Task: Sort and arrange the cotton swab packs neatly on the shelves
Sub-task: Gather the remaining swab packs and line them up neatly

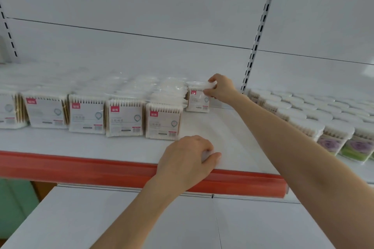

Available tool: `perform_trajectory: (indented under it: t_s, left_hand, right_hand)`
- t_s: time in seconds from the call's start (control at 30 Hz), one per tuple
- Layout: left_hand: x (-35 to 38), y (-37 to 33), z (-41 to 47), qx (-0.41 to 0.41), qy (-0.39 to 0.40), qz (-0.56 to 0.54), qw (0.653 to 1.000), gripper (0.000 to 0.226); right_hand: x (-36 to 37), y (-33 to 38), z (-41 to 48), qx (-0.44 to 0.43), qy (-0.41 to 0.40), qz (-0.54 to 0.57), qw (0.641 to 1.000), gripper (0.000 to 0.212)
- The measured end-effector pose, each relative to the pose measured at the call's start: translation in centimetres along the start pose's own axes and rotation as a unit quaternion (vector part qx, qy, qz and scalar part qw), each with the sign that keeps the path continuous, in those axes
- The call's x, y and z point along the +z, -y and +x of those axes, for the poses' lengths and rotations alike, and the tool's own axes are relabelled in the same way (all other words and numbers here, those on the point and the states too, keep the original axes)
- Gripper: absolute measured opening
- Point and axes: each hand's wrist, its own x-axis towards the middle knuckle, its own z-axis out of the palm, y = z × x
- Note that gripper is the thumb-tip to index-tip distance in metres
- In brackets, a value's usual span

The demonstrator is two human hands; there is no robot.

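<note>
Flat cotton swab packs with red labels stand in rows on the white shelf (pixel 228 133); the front row (pixel 125 119) runs from the left edge to the middle. One more pack (pixel 197 100) stands further back, to the right of these rows. My right hand (pixel 220 88) reaches to the back and pinches this pack by its top edge. My left hand (pixel 186 159) rests on the shelf near the front edge, fingers loosely curled, with nothing seen in it.
Round tubs of swabs with purple and green flower labels (pixel 332 141) fill the neighbouring shelf on the right. A red price rail (pixel 81 166) runs along the shelf front. A slotted upright (pixel 257 42) divides the back panels. A white surface (pixel 141 218) lies below.
</note>
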Motion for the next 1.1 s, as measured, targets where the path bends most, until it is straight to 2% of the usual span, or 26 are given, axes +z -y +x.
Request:
perform_trajectory:
  t_s: [0.07,0.13,0.27,0.43,0.57,0.77,0.93,1.1]
  left_hand:
    - [0.0,0.1,0.1,0.007,0.001,0.005,1.0,0.034]
    - [0.2,0.2,0.1,0.03,-0.013,0.022,0.999,0.036]
    - [0.3,0.2,-0.1,0.086,-0.057,0.028,0.994,0.036]
    - [1.4,-2.3,0.3,0.199,-0.119,0.0,0.973,0.041]
    - [2.9,-8.0,0.3,0.267,-0.134,-0.06,0.952,0.037]
    - [9.1,-18.8,0.3,0.348,-0.092,-0.121,0.925,0.036]
    - [15.9,-29.4,0.5,0.371,-0.057,-0.144,0.916,0.037]
    - [21.7,-39.1,0.8,0.383,-0.016,-0.158,0.91,0.03]
  right_hand:
    - [-0.9,0.3,-0.7,-0.002,-0.01,-0.016,1.0,0.054]
    - [-2.3,0.8,-1.8,-0.01,-0.035,-0.012,0.999,0.053]
    - [-6.2,1.1,-5.2,-0.031,-0.099,-0.082,0.991,0.036]
    - [-11.1,-0.8,-12.1,0.011,-0.169,-0.094,0.981,0.022]
    - [-15.3,-4.3,-18.3,0.055,-0.22,-0.116,0.967,0.02]
    - [-22.3,-14.3,-28.3,0.148,-0.24,-0.16,0.946,0.022]
    - [-29.8,-24.2,-37.0,0.236,-0.228,-0.208,0.921,0.025]
    - [-37.6,-32.1,-43.8,0.297,-0.256,-0.212,0.895,0.023]
